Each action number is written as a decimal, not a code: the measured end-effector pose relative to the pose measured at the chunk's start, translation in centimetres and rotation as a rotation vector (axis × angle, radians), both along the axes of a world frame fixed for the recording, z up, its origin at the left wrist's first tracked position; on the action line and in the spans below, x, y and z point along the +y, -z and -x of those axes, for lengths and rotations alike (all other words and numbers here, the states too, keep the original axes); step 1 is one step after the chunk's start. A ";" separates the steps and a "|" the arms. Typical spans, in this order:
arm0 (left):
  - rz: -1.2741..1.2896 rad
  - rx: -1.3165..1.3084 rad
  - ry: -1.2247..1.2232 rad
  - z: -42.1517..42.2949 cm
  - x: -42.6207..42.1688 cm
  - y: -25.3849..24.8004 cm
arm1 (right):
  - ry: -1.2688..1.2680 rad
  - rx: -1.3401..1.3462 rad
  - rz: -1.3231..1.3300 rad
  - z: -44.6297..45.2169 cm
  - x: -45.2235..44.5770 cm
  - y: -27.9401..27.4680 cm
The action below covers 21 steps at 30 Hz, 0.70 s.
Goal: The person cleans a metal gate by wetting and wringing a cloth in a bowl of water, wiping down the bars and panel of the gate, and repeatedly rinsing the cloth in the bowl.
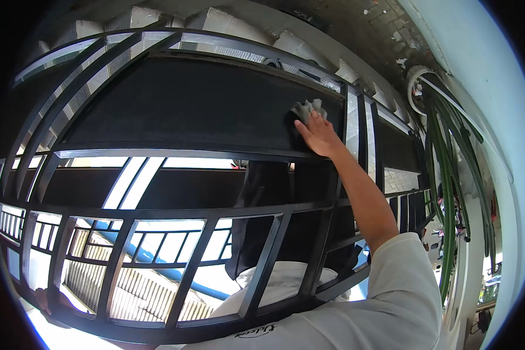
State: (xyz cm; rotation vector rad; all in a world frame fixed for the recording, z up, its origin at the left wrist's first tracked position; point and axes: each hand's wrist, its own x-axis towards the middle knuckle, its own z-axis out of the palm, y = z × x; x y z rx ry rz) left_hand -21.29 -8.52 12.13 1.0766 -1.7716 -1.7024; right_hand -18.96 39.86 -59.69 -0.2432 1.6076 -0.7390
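Note:
My right hand (319, 135) reaches over the railing and presses a crumpled grey cloth (309, 109) against the flat black panel (198, 105). Its fingers lie over the cloth, near the panel's right end, with the thumb out to the left. At the far lower left, my left hand (43, 300) is closed around the black metal railing (140, 332). That hand is in shadow, and its fingers show only in part.
Beyond the panel run stair steps (216, 23). Long green stems (446, 192) hang beside a pale wall (484, 64) on the right, near a round white pot (415, 87). Through the bars show dark trousers (256, 233) and a ribbed surface (140, 291).

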 end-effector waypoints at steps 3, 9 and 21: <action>0.266 0.265 -0.402 4.1 5.3 5.4 | -0.231 0.010 -0.090 -3.6 4.2 6.3; -0.955 0.851 -0.690 1.7 2.0 1.5 | 0.063 -0.140 -0.398 0.7 -2.2 10.4; -2.928 -0.262 -1.121 7.8 3.5 8.9 | 0.143 -0.069 0.156 10.5 -19.4 -1.8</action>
